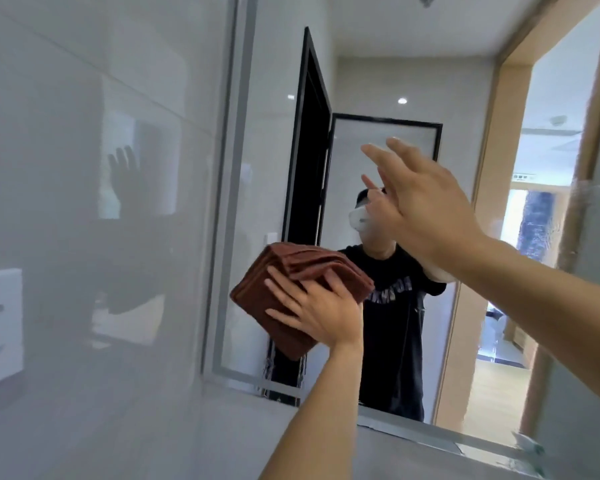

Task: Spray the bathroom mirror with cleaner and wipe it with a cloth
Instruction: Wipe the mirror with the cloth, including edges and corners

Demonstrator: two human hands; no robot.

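The bathroom mirror (pixel 465 98) fills the middle and right of the view, with a frosted strip along its left and bottom edges. A folded brown cloth (pixel 284 306) lies flat against the glass near the mirror's lower left. My left hand (pixel 319 310) presses on it with spread, fairly straight fingers. My right hand (pixel 426 206) is raised higher and to the right, close to the glass, fingers stretched out and holding nothing. Wet streaks (pixel 284 370) run down the glass under the cloth. No spray bottle is in view.
A glossy grey tiled wall (pixel 84 168) stands to the left of the mirror, with a white switch plate (pixel 0 327) low on it. The mirror reflects a person in a black shirt, a black-framed door and a lit doorway.
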